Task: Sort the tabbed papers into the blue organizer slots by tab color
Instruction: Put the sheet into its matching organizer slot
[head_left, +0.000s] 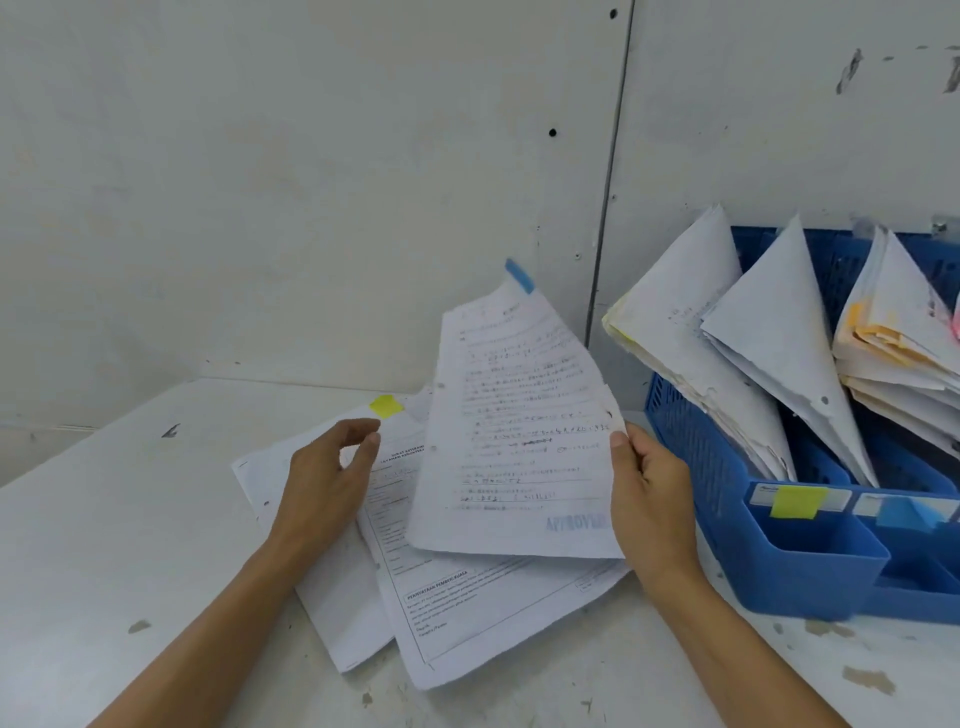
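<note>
Right hand (649, 499) pinches a blue-tabbed sheet (514, 415) stamped, seemingly, "APPROVED"; left hand (327, 478) hovers loosely curled, holding nothing.

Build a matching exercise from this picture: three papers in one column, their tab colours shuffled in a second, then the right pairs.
Papers:
1. raised sheet in the right hand
2. flat sheet under the left hand
3. third stack from the left in the blue organizer

Tab colours:
a. orange
b. blue
c. yellow

Pairs: 1-b; 2-c; 3-a
</note>
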